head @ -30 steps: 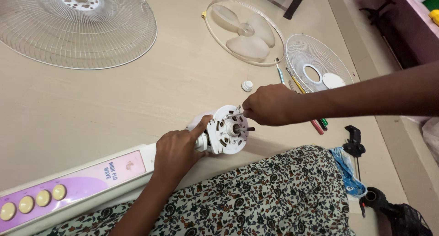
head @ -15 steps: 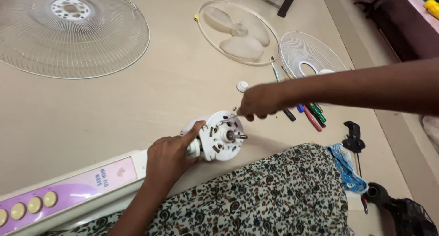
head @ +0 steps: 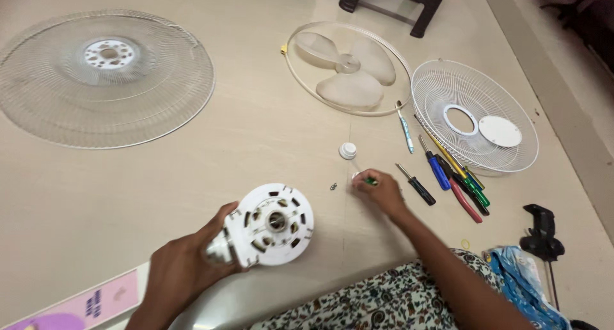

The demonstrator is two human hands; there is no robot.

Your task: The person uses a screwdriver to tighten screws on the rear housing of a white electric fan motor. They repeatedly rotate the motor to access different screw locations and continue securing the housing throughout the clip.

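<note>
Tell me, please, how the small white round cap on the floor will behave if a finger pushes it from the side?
The small white cap looks like light plastic, so it would probably slide or skid easily on the smooth floor. It stands on a flat face, so rolling seems unlikely unless it tips onto its round edge. Being so small, it could scoot toward the screwdrivers.
</note>
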